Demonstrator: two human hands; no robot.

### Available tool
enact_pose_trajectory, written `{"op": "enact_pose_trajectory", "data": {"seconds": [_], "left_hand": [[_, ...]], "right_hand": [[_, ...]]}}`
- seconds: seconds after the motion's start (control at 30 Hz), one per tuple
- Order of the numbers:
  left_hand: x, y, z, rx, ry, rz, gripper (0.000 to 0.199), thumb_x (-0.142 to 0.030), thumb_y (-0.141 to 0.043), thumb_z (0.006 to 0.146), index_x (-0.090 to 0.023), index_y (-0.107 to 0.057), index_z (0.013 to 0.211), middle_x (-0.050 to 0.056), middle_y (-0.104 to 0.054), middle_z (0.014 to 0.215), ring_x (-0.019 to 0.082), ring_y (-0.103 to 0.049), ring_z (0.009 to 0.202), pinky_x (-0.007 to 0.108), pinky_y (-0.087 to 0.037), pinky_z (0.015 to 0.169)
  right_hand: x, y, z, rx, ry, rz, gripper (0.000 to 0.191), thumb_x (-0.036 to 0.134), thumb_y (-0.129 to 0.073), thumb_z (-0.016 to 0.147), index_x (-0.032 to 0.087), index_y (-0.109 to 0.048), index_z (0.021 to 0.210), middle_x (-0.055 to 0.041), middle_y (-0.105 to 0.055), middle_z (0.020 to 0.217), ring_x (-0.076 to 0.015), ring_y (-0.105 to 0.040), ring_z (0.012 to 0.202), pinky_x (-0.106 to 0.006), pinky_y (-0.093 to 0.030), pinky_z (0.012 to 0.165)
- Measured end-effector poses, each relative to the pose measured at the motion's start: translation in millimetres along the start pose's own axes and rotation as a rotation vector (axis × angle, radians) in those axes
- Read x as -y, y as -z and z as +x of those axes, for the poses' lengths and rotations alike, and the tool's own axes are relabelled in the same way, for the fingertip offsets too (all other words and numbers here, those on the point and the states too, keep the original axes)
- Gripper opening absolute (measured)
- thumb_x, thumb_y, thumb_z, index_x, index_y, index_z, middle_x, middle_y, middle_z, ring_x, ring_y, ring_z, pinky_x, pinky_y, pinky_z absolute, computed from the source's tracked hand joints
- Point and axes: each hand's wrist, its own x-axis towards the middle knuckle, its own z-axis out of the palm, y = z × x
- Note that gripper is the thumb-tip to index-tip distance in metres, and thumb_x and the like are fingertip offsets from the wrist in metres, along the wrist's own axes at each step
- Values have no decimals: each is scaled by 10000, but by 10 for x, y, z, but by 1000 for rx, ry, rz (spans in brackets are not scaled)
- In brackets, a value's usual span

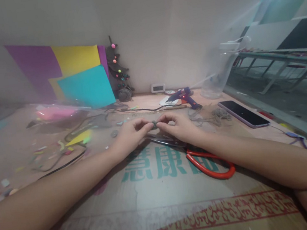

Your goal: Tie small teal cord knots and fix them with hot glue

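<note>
My left hand [133, 133] and my right hand [177, 126] meet over the printed board [154, 192]. Between their pinched fingertips is a small dark grey-green piece [154, 124], held from both sides; its exact shape is too small to tell. Just below the hands lie scissors with red handles [224, 174], their blades pointing to the upper left and partly under my right hand. A tangle of grey cord [221, 115] rests to the right of my right hand. Left of my left hand is a small round grey piece [114, 133].
A purple glue gun [187, 96], a small white display [157, 88] and a decorated dark tree [120, 73] stand behind. Coloured sheets [88, 88] lean at the wall. A phone [243, 113] and a clear plastic jug [215, 76] are at right; scraps and a yellow piece [78, 137] at left.
</note>
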Motion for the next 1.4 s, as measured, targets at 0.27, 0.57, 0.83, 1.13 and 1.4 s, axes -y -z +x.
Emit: {"op": "enact_pose_trajectory", "data": {"seconds": [0.27, 0.57, 0.83, 1.13, 1.4], "left_hand": [[-14, -13, -11, 42, 6, -47, 272, -408, -585, 857, -155, -681, 895, 21, -700, 847, 165, -613, 747, 253, -459, 686], [-46, -13, 0, -46, 4, -34, 236, -390, -571, 858, -165, -606, 796, 1, -646, 764, 150, -574, 704, 258, -427, 667], [-11, -4, -3, -97, 24, -13, 247, -404, -550, 866, -170, -565, 789, -1, -600, 747, 162, -572, 709, 282, -416, 673], [-41, -10, 17, -61, 42, -9, 229, -374, -551, 847, -172, -556, 739, -2, -590, 708, 160, -551, 690, 285, -407, 672], [-16, -10, 15, -51, 20, -25, 241, -385, -543, 857, -170, -561, 747, 3, -593, 724, 166, -569, 715, 291, -420, 697]], "right_hand": [[6, 20, 17, -2, -35, 125, 145, 310, -580, 851, 169, -615, 851, 13, -646, 724, -118, -613, 629, -247, -488, 625], [-44, 12, 38, -51, -52, 241, 276, 437, -536, 882, 175, -616, 908, -4, -639, 772, -138, -620, 719, -271, -529, 658], [5, 28, 23, -47, 15, 3, 182, 317, -593, 845, 169, -655, 758, 6, -665, 709, -130, -596, 689, -255, -467, 675], [-59, 41, 14, -105, 118, -14, 242, 318, -517, 920, 179, -692, 826, 20, -662, 683, -117, -590, 684, -230, -424, 678], [9, 34, 2, 10, 57, -10, 246, 347, -514, 911, 174, -645, 796, -6, -669, 744, -142, -613, 729, -264, -460, 694]]}}
